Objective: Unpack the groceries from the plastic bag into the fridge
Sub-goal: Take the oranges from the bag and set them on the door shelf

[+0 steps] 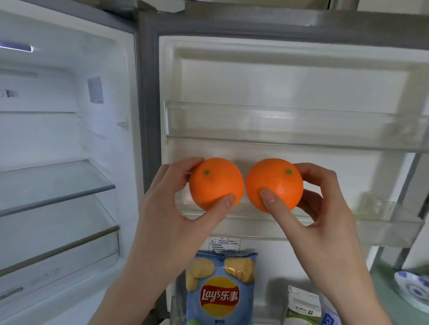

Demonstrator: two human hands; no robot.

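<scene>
Below hands [243, 212], chips [220, 291], milk [300, 313] (door bin)

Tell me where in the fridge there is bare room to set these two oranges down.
Free: the middle door bin under both oranges, bare to its right end; the top door bin; the glass shelves left of the door. Crowded: the bottom door bin, with the chips and a carton.

Two bare forearms, no sleeves visible. Left hand [168, 199], right hand [326, 210]: no rings, no watch. Nails on fingers [268, 200] short, unpainted. No gloves.
</scene>
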